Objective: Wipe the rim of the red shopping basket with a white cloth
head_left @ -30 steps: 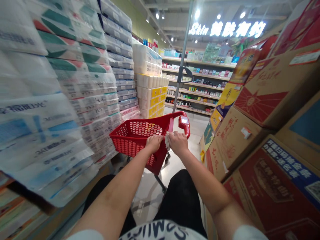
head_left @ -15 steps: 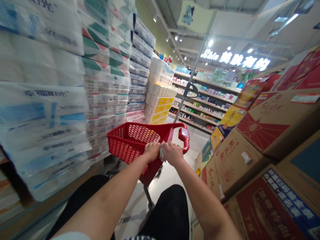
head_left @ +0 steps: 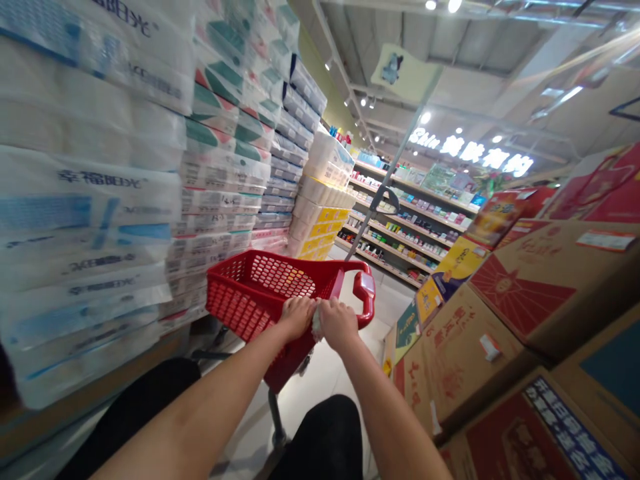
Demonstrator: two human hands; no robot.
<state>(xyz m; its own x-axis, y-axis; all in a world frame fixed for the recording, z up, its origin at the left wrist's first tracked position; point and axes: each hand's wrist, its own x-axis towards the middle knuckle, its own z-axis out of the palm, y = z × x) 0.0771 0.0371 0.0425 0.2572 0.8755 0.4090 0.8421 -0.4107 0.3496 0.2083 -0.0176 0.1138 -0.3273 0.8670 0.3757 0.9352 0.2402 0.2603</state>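
A small red plastic shopping cart (head_left: 250,310) with perforated basket walls stands in front of me, tilted in the picture. My left hand (head_left: 299,316) is closed over its near edge, fingers curled. Close beside it, my right hand (head_left: 339,323) is closed over the same edge, left of the cart's looped red handle (head_left: 367,300). A pale, bumpy bit of material (head_left: 317,323) shows between the two hands; I cannot make out what it is. From the cart rises a grey pole (head_left: 383,193) with a pale flag (head_left: 404,72) on top. Little shows inside the basket.
Packs of tissue paper (head_left: 120,253) are stacked high along the left. Cardboard boxes (head_left: 470,353) line the right side, near the cart. Pale floor tiles (head_left: 325,367) run between them. Shelves of small goods (head_left: 400,227) stand ahead under a lit sign (head_left: 470,152).
The view has tipped up slightly, so ceiling, sign and boxes sit lower in the picture. The cart and both hands appear slightly lower and further left. Both hands keep their hold.
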